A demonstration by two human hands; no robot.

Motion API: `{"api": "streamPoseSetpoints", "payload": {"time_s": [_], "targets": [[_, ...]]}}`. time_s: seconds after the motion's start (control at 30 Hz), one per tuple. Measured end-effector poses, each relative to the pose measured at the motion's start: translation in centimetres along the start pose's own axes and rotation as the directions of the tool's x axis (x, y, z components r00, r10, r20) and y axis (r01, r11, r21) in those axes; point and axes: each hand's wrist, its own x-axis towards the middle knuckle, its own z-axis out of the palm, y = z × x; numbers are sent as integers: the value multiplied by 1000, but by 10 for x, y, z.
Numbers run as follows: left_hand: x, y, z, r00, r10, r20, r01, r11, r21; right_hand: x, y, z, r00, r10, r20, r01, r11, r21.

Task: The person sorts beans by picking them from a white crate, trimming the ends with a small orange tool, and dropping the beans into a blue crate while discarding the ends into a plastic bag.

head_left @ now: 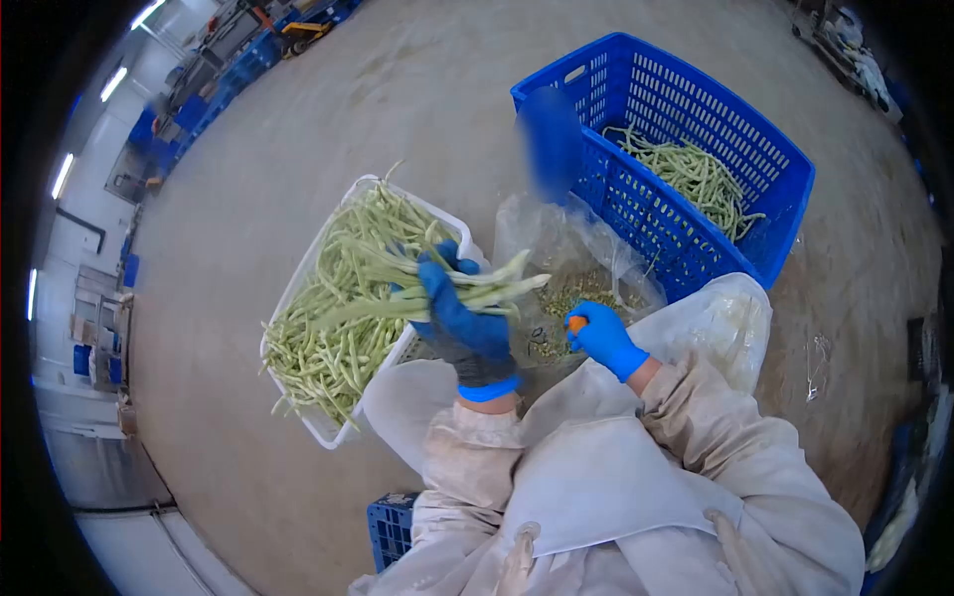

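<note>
My left hand (459, 316), in a blue and dark grey work glove, is closed around a bunch of long green beans (487, 285). Their ends stick out to the right of the fist. Under and beside it stands a white crate (298, 280) heaped with more green beans (333, 343). My right hand (606, 343), in a thin blue glove, is closed on a small orange object (576, 325); only its orange end shows between the fingers, and I cannot tell what it is. Below that hand lies a clear plastic bag (527, 233) with small green bean trimmings (588, 295).
A large blue slatted crate (686, 94) stands ahead on the right, with green beans (696, 179) inside. A blurred blue shape (552, 144) overlaps its near left corner. At my lower left is a dark blue crate (391, 529). Equipment and blue bins (189, 114) line the far left wall.
</note>
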Motion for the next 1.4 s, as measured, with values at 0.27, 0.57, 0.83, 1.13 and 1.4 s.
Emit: {"api": "streamPoseSetpoints", "payload": {"time_s": [0.27,0.57,0.83,1.13,1.4], "targets": [[23,-18,-25,986,-169,14,165,938,-304,-22,-90,9,901,-411,137,404,911,80],[20,-27,-24,986,-165,38,169,934,-315,-16,-81,7,985,-153,78,139,977,164],[42,-38,63,957,68,283,-191,879,437,-4,23,-21,990,134,48,-143,942,305],[70,-94,126,865,-177,470,-103,853,511,12,70,-45,984,152,93,-161,982,101],[192,45,-186,991,-117,62,-95,-306,947,2,82,-40,968,-207,141,250,841,-479]]}}
